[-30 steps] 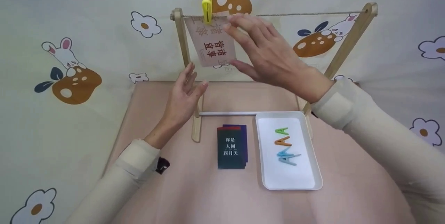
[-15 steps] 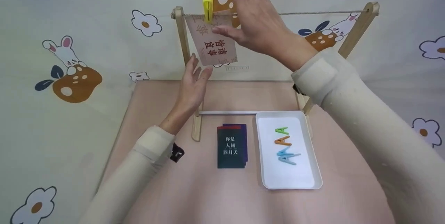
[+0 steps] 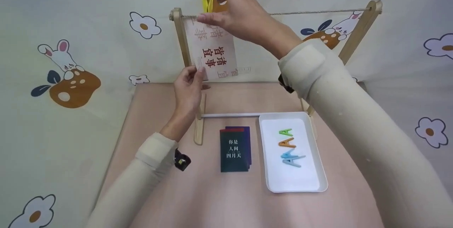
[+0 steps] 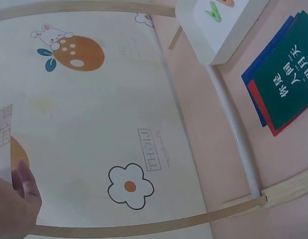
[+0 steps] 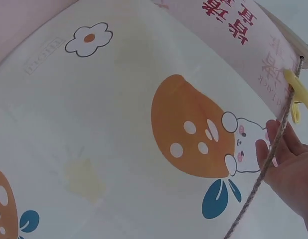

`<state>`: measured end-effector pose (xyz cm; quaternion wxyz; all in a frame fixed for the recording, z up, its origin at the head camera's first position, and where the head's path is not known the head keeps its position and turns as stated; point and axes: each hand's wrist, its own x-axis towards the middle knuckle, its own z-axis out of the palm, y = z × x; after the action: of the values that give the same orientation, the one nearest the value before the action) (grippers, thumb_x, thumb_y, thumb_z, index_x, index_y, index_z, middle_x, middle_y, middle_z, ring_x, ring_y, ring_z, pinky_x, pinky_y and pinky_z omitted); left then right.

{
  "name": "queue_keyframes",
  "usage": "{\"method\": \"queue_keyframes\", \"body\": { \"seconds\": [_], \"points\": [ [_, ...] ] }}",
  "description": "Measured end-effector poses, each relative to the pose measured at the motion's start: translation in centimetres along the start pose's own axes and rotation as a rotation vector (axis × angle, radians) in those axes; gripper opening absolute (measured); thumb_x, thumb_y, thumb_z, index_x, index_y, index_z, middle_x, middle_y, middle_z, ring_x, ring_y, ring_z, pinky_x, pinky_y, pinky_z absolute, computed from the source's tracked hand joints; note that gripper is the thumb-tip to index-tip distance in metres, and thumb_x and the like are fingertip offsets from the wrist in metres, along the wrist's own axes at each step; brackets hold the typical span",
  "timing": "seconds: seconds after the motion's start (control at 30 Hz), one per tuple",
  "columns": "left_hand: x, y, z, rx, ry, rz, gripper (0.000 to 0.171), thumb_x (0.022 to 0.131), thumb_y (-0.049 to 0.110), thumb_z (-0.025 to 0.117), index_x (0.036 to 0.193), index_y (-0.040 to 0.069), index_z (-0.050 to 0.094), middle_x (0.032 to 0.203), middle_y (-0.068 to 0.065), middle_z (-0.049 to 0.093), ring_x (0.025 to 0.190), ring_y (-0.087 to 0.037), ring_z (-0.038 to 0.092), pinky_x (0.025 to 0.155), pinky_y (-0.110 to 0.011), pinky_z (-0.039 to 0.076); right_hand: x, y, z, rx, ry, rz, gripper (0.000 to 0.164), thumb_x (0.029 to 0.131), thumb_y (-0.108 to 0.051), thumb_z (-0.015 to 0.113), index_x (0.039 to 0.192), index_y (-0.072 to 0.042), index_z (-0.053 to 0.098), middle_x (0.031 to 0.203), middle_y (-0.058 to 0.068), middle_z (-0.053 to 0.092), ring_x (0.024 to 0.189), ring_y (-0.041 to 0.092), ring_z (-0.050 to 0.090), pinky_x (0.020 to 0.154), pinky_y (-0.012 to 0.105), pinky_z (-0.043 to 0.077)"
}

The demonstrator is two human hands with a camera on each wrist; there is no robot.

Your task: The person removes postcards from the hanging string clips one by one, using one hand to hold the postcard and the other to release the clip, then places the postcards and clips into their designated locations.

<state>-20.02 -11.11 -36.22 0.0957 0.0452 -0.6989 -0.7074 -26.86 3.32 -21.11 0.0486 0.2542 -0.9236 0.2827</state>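
Note:
A pink card with red Chinese characters (image 3: 214, 52) hangs from the rope (image 3: 318, 11) under a yellow clothespin (image 3: 207, 2). My left hand (image 3: 187, 88) pinches the card's lower left corner, thumb in front and fingers behind. Up at the rope, my right hand (image 3: 244, 15) is beside the clothespin, its thumb crossing in front of the clip's lower part in the head view. From the right wrist view, the right hand's fingers (image 5: 288, 144) extend loosely by the rope, just below the clothespin (image 5: 299, 92), with nothing gripped between them.
A wooden frame (image 3: 359, 33) carries the rope, with a white bar (image 3: 230, 115) low between its legs. On the pink table lie stacked cards, a dark green one (image 3: 234, 157) on top. Beside them a white tray (image 3: 295, 182) holds several clothespins (image 3: 286, 143).
My left hand has risen to the card and taken its lower corner; the card's bottom edge now sits lower. My right hand has moved left from the card's right side to the clothespin.

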Motion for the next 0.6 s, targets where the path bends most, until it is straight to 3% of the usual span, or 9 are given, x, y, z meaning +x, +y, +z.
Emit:
{"method": "queue_keyframes", "body": {
  "seconds": [0.23, 0.33, 0.6],
  "points": [
    [-0.26, 0.29, -0.08, -0.007, 0.052, -0.095, 0.03, 0.091, 0.024, 0.054, 0.114, 0.006, 0.056, 0.101, -0.003, 0.056, 0.087, -0.015, 0.056, 0.07, -0.03, 0.056, 0.49, -0.4, -0.01, 0.182, 0.01, 0.081, 0.066, 0.085, -0.041, 0.057, 0.141, -0.023, 0.028, 0.123, -0.003, 0.056, 0.11, 0.007, 0.051, 0.097, 0.018, 0.042],
    [-0.4, 0.24, -0.08, -0.006, 0.063, -0.106, 0.032, 0.089, 0.028, 0.055, 0.114, 0.008, 0.057, 0.102, -0.003, 0.056, 0.089, -0.016, 0.057, 0.065, -0.027, 0.056, 0.48, -0.43, 0.04, 0.23, 0.025, 0.103, 0.055, 0.086, -0.037, 0.057, 0.136, -0.022, 0.039, 0.119, -0.002, 0.058, 0.105, 0.008, 0.054, 0.093, 0.018, 0.046],
    [-0.74, 0.25, 0.14, 0.015, 0.075, -0.122, 0.029, 0.089, 0.027, 0.056, 0.111, 0.009, 0.059, 0.103, -0.004, 0.059, 0.088, -0.015, 0.058, 0.067, -0.034, 0.056, 0.39, -0.84, 0.2, 0.207, 0.066, 0.108, 0.036, 0.088, -0.03, 0.058, 0.121, -0.017, 0.054, 0.109, 0.0, 0.058, 0.093, 0.007, 0.052, 0.085, 0.016, 0.047]
  ]
}}
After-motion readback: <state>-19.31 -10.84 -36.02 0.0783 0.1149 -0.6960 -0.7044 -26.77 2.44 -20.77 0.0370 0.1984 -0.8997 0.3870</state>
